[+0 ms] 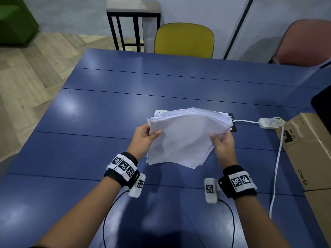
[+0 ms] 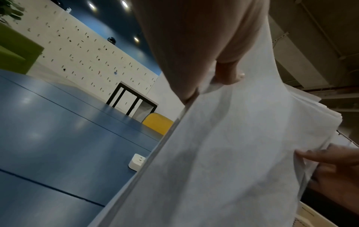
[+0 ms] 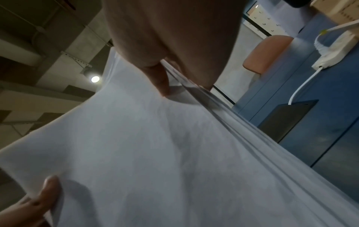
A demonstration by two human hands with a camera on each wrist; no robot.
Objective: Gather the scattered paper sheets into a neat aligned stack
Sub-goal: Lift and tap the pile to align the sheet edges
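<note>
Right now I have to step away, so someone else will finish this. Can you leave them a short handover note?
Left hand: grips the left edge of the paper stack, thumb on top.
Right hand: grips the right edge, thumb on top.
Papers: all gathered in one bundle, held up above the blue table; no loose sheets in view.
Done: gathering.
Left: the edges are still fanned and uneven and the bundle bows. Probably tap it square on the table and lay it flat, away from the power strip and cardboard box.
</note>
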